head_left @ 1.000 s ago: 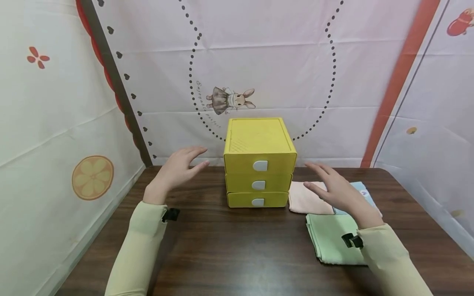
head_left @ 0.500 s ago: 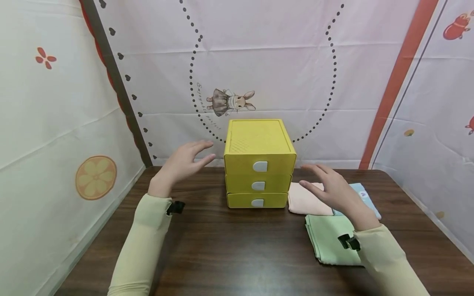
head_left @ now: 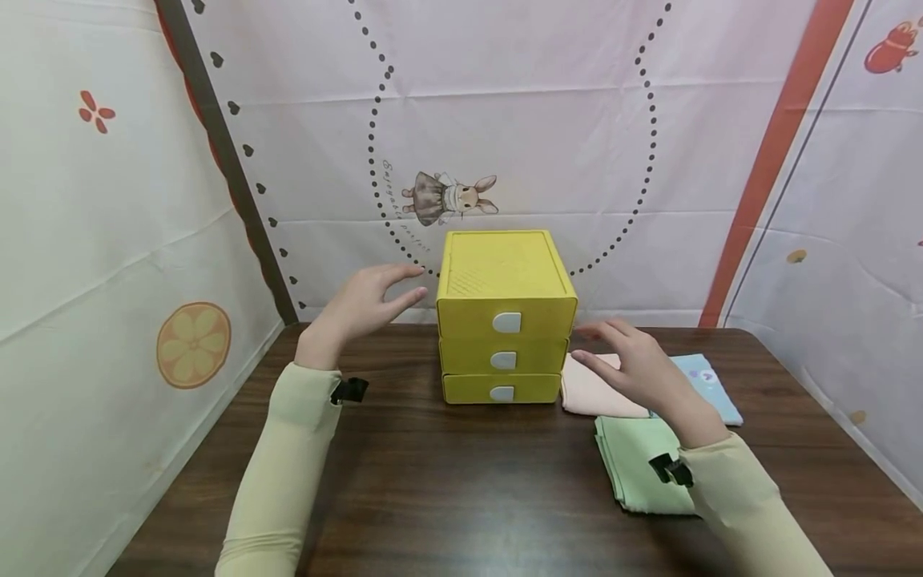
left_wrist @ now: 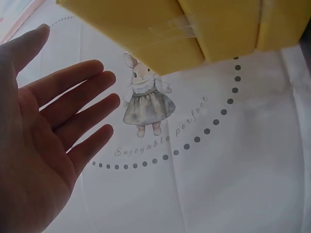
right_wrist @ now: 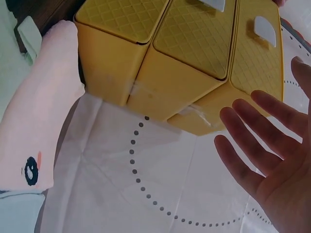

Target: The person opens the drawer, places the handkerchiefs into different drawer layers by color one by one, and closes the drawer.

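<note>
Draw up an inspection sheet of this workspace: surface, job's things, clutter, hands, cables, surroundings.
Surface: dark wood-grain table, with rounded far corners.
Job's things: yellow drawer unit, upright, three drawers apparently closed, pale tabs on the fronts; on its right, folded pink cloth and blue cloth; nearer the wearer, folded green cloth.
Clutter: nothing seen.
Hands: left hand open, apart from the unit's left side; right hand open near its right side, contact unclear; neither holds anything.
Cables: nothing seen.
Surroundings: creased, printed sheeting behind and at both sides; rabbit print lies sideways in the head view.
</note>
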